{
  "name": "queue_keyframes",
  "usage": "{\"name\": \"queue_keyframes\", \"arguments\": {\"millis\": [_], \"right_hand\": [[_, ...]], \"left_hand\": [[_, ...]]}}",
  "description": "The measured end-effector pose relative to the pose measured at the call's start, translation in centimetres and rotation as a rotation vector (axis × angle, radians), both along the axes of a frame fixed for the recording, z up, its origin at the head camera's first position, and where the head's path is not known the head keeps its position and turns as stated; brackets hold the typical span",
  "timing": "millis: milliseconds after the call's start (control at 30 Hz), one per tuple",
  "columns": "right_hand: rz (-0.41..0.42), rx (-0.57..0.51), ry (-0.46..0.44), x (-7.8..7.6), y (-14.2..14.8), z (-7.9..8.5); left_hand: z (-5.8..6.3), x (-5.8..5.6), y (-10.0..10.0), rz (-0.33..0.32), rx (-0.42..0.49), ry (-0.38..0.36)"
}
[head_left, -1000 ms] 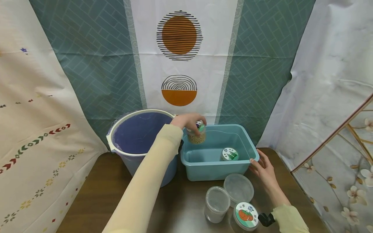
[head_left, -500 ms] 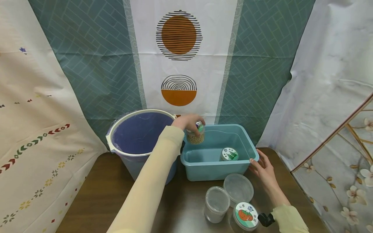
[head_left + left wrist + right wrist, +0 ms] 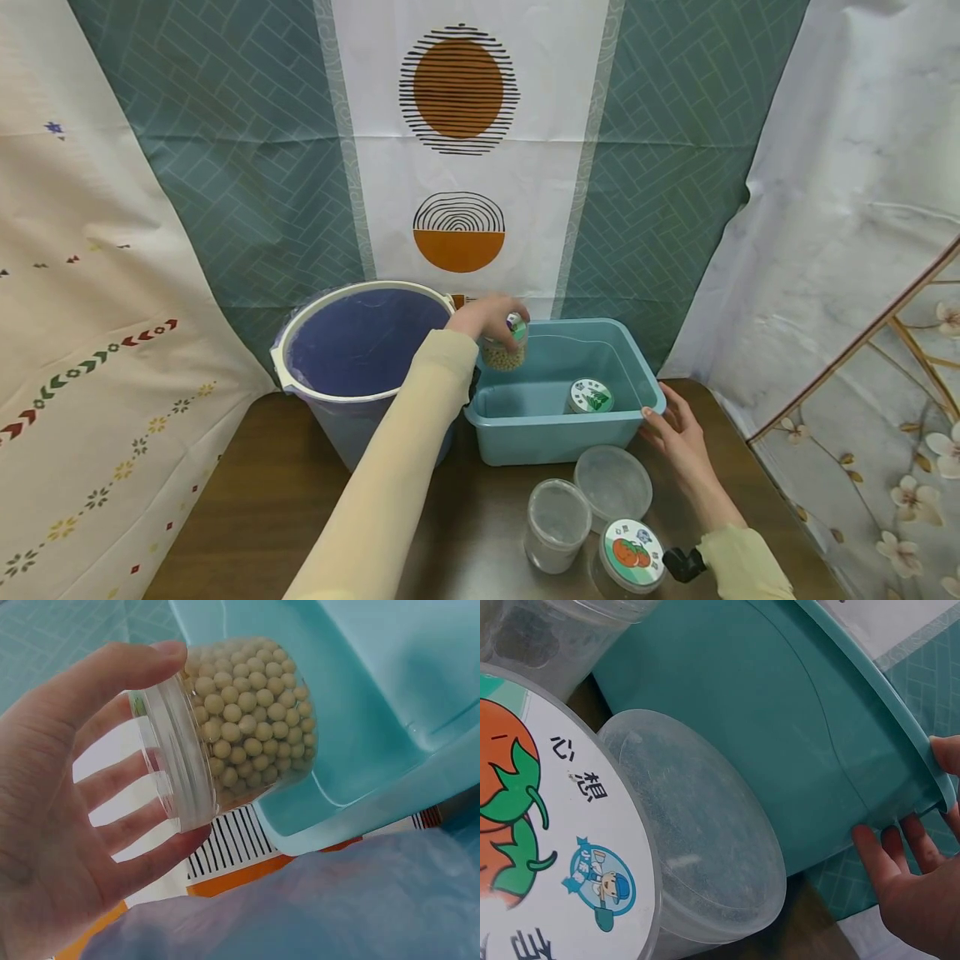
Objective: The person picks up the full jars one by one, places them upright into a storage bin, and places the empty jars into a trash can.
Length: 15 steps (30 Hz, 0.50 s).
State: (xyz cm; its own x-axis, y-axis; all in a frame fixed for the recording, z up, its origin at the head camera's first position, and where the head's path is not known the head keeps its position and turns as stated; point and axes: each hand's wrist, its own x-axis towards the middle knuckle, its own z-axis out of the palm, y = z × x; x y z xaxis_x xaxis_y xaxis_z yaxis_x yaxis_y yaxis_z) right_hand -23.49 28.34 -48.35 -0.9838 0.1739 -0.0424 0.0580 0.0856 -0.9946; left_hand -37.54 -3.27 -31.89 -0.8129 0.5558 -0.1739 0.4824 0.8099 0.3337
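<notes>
My left hand (image 3: 491,321) grips a clear jar (image 3: 247,720) of round beige beads by its lid, above the left end of the teal plastic basin (image 3: 555,421). In the left wrist view the thumb and fingers wrap the lid's edge, and the beads fill most of the jar. My right hand (image 3: 682,437) holds the basin's front right corner, thumb at the rim and fingers against the outer wall, as the right wrist view shows (image 3: 922,885). Inside the basin sits a jar with a white and green lid (image 3: 591,396).
Left of the basin stands a blue bucket (image 3: 360,392) with a pale rim and plastic liner. In front are two clear-lidded containers, one narrow (image 3: 558,525) and one wide (image 3: 613,483), and a jar with an orange-fruit lid (image 3: 632,554). Patterned cloths (image 3: 675,167) hang behind the wooden table (image 3: 247,508).
The left forearm has shifted slightly right while the hand keeps the bead jar over the basin's left end. The right hand stays at the basin corner.
</notes>
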Motion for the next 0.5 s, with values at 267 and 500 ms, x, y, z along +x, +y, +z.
{"name": "queue_keyframes", "arguments": {"millis": [267, 500], "right_hand": [[0.003, 0.003, 0.005, 0.0, -0.25, 0.1], [0.001, -0.011, 0.008, 0.02, -0.19, 0.04]], "left_hand": [[-0.72, 0.03, -0.14, 0.032, 0.023, 0.03], [0.22, 0.18, 0.36, 0.021, 0.016, 0.038]]}}
